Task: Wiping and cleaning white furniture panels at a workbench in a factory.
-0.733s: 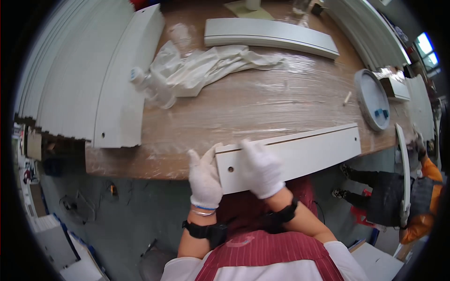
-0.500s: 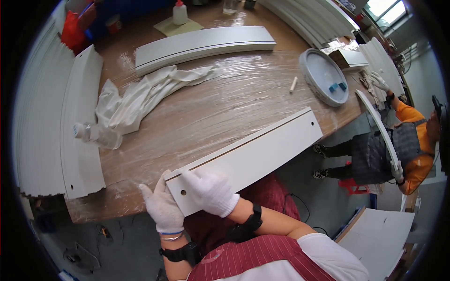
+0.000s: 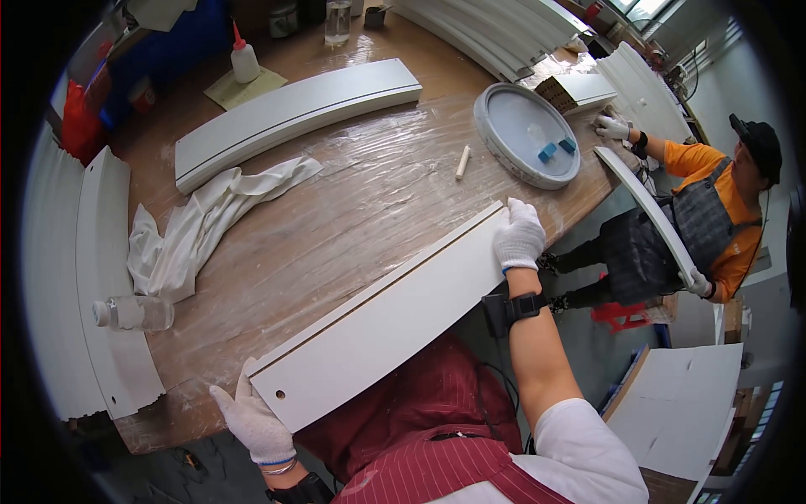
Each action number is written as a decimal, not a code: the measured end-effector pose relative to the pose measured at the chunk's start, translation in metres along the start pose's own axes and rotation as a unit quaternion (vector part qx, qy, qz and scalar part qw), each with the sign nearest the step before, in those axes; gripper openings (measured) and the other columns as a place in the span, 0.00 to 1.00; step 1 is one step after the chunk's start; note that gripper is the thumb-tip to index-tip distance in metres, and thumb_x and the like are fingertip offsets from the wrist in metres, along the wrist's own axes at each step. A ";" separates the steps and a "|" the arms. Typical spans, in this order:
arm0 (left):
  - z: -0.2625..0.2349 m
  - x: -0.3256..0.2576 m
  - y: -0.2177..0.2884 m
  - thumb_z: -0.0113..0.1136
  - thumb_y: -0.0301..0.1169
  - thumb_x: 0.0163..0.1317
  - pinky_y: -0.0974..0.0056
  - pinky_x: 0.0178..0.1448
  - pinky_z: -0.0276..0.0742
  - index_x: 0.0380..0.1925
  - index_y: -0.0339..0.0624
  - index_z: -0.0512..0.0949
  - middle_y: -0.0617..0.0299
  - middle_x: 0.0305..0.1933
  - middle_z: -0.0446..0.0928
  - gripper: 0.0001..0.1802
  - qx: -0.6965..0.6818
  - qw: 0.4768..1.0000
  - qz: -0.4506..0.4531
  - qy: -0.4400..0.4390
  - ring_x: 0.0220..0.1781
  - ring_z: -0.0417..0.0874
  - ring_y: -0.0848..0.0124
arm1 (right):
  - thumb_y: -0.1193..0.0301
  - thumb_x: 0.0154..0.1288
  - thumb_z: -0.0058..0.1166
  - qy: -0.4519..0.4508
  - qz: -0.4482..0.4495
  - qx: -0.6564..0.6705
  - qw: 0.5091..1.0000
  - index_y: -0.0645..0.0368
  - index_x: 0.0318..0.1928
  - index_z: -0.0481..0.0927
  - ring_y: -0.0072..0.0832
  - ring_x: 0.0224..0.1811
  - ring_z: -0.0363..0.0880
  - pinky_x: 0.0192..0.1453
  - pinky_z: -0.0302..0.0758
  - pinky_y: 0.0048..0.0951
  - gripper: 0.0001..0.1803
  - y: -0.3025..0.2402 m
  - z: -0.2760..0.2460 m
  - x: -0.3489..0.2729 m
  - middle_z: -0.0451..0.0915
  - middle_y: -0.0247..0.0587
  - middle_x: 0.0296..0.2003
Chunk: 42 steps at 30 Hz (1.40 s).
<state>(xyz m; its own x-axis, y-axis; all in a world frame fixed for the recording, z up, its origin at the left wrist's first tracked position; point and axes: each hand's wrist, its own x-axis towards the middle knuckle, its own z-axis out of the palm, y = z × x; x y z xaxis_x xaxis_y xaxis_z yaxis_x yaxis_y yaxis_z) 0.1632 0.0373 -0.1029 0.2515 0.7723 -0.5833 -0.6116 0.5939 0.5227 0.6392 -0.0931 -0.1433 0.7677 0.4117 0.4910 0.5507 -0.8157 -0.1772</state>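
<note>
A long white board [image 3: 390, 311] with a dark groove near its far edge lies slantwise at the table's near side, a dark hole by its left end. My left hand [image 3: 256, 424], in a white knit glove, grips that left end; its fingers go partly out of sight under the board and the thumb sticks out to the side. My right hand [image 3: 520, 235], gloved alike, is closed round the right end and covers the corner there. A cream-coloured stick [image 3: 463, 163] lies on the table beyond the board, beside a round grey lid [image 3: 529, 126] with two small blue blocks [image 3: 557, 150] on it.
Stacked white boards [image 3: 298, 113] lie farther back, with a crumpled white cloth [image 3: 210, 214] before them. At left a clear bottle [image 3: 134, 313] rests on more white panels [image 3: 105, 260]. A red-tipped white bottle [image 3: 244, 63] stands behind. At right a co-worker [image 3: 714, 202] holds a curved white strip [image 3: 651, 206].
My right hand has gone from the board's left end to its right end and taken hold there. My left hand stays at the left end. The view has shifted.
</note>
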 end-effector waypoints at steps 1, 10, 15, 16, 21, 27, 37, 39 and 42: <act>-0.008 0.002 0.000 0.41 0.69 0.75 0.51 0.75 0.69 0.72 0.24 0.62 0.43 0.68 0.73 0.52 -0.005 0.999 0.006 -0.031 0.70 0.74 0.53 | 0.67 0.68 0.56 -0.013 0.003 -0.008 1.000 0.53 0.51 0.83 0.48 0.40 0.85 0.44 0.81 0.50 0.13 -0.007 0.000 -0.003 0.83 0.47 0.43; 0.000 0.001 -0.003 0.38 0.68 0.76 0.51 0.75 0.69 0.74 0.24 0.59 0.42 0.71 0.72 0.52 0.029 0.999 0.016 -0.034 0.70 0.74 0.52 | 0.74 0.59 0.56 -0.169 -0.279 0.246 0.913 0.55 0.43 0.74 0.43 0.26 0.81 0.27 0.76 0.42 0.11 -0.222 -0.079 -0.158 0.76 0.44 0.28; -0.019 0.003 0.003 0.37 0.68 0.76 0.50 0.75 0.69 0.71 0.26 0.63 0.42 0.69 0.74 0.51 0.003 0.997 0.010 -0.077 0.70 0.75 0.51 | 0.73 0.59 0.58 -0.211 -0.313 0.405 0.833 0.57 0.53 0.81 0.43 0.30 0.84 0.34 0.80 0.42 0.20 -0.250 -0.099 -0.189 0.84 0.46 0.35; -0.015 0.001 0.002 0.39 0.69 0.75 0.49 0.75 0.70 0.70 0.26 0.64 0.43 0.67 0.75 0.51 -0.009 0.997 0.013 -0.069 0.69 0.76 0.52 | 0.75 0.58 0.60 -0.180 -0.275 0.389 0.860 0.57 0.54 0.84 0.45 0.31 0.84 0.36 0.81 0.44 0.21 -0.236 -0.095 -0.177 0.85 0.48 0.36; -0.015 -0.001 -0.005 0.43 0.70 0.73 0.50 0.74 0.71 0.72 0.27 0.62 0.43 0.67 0.75 0.53 -0.055 0.996 0.012 -0.065 0.69 0.76 0.53 | 0.77 0.58 0.59 -0.053 -0.209 0.271 0.938 0.57 0.55 0.82 0.46 0.30 0.82 0.31 0.78 0.45 0.22 -0.179 -0.068 -0.133 0.82 0.47 0.34; -0.018 -0.001 -0.003 0.40 0.71 0.73 0.49 0.76 0.69 0.76 0.28 0.57 0.40 0.73 0.70 0.55 -0.050 0.996 -0.002 -0.079 0.72 0.73 0.50 | 0.72 0.58 0.58 -0.200 -0.390 0.339 0.832 0.55 0.50 0.79 0.41 0.25 0.82 0.26 0.77 0.39 0.18 -0.294 -0.111 -0.214 0.78 0.41 0.31; -0.014 -0.001 0.004 0.38 0.72 0.73 0.50 0.75 0.71 0.72 0.25 0.63 0.41 0.70 0.74 0.55 -0.105 0.991 -0.025 -0.077 0.70 0.75 0.51 | 0.71 0.60 0.60 -0.217 -0.345 0.337 0.849 0.54 0.55 0.80 0.44 0.26 0.81 0.27 0.76 0.43 0.21 -0.269 -0.111 -0.192 0.79 0.43 0.28; -0.014 0.007 -0.003 0.35 0.72 0.73 0.48 0.77 0.68 0.72 0.25 0.63 0.39 0.70 0.73 0.55 -0.095 0.988 -0.021 -0.119 0.71 0.75 0.50 | 0.68 0.62 0.58 -0.196 -0.418 0.359 0.811 0.53 0.54 0.80 0.40 0.25 0.82 0.27 0.78 0.43 0.18 -0.271 -0.122 -0.199 0.77 0.42 0.26; -0.013 0.001 0.004 0.37 0.71 0.74 0.49 0.75 0.70 0.70 0.27 0.66 0.42 0.65 0.77 0.52 -0.082 0.995 -0.011 -0.052 0.68 0.77 0.51 | 0.72 0.59 0.58 -0.246 -0.377 0.336 0.827 0.51 0.56 0.83 0.40 0.27 0.83 0.31 0.80 0.42 0.22 -0.236 -0.117 -0.206 0.79 0.40 0.30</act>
<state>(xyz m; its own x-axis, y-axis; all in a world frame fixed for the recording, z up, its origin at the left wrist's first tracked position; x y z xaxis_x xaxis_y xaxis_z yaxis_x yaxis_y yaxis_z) 0.1517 0.0376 -0.1095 0.3369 0.7836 -0.5220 -0.7166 0.5730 0.3977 0.3127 -0.0335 -0.1028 0.0723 0.9512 0.3001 0.8647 0.0902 -0.4941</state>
